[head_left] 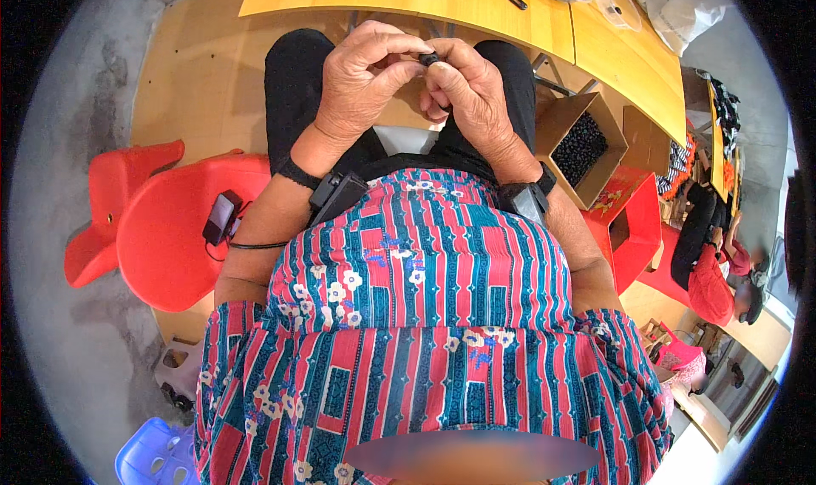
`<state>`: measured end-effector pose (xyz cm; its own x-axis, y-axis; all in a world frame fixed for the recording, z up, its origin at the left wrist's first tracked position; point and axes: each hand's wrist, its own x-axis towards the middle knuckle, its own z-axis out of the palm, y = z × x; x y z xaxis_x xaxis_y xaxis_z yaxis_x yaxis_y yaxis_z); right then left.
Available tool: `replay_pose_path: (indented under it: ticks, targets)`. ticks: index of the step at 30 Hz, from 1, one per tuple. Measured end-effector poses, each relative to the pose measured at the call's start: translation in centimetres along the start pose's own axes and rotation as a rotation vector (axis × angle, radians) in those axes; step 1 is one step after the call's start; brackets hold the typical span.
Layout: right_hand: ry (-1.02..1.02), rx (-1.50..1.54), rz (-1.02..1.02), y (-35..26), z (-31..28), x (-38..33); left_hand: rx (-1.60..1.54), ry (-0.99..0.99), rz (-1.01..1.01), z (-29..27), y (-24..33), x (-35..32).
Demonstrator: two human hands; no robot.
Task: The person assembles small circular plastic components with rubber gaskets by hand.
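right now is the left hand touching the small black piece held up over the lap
Touching. The head view shows the left hand pinching the small black piece at its fingertips, with the right hand gripping it from the other side and no gap visible.

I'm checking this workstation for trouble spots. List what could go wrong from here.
1. The small black piece is pinched only by the fingertips of the left hand and right hand above the lap; if it slips, it may drop to the floor.
2. The open cardboard box of black pieces sits close by the right elbow, so a bump could perhaps spill it.
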<state>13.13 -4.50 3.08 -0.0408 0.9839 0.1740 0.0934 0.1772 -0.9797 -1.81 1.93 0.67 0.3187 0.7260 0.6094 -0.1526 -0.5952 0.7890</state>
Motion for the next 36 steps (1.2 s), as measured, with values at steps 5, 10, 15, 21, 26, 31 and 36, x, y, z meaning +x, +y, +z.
replay_pose_path:
  ticks: [5,10,15,21,26,31,36]
  targets:
    - [-0.014,0.282,0.218,0.6,-0.2,0.2,0.082,-0.023,-0.021,0.0,-0.3,-0.2]
    - [-0.128,0.616,0.377,1.6,-1.2,0.6,0.075,-0.143,-0.139,-0.1,-0.5,-0.4]
    - [0.134,0.424,0.259,1.5,-0.7,0.3,0.027,-0.183,-0.191,-0.1,-0.6,-0.7]
    - [0.144,0.277,0.248,1.7,-1.2,0.3,-0.330,-0.268,-0.493,-0.2,-0.3,-0.7]
    - [0.088,0.255,0.253,2.6,-1.7,0.4,-0.320,-0.306,-0.501,-0.1,-0.6,-0.8]
    - [0.053,0.256,0.236,2.7,-1.8,0.5,-0.318,-0.328,-0.526,-0.2,-0.9,-0.9]
    - [0.021,0.337,0.231,2.4,-1.6,0.5,-0.357,-0.341,-0.545,-0.3,-1.2,-0.8]
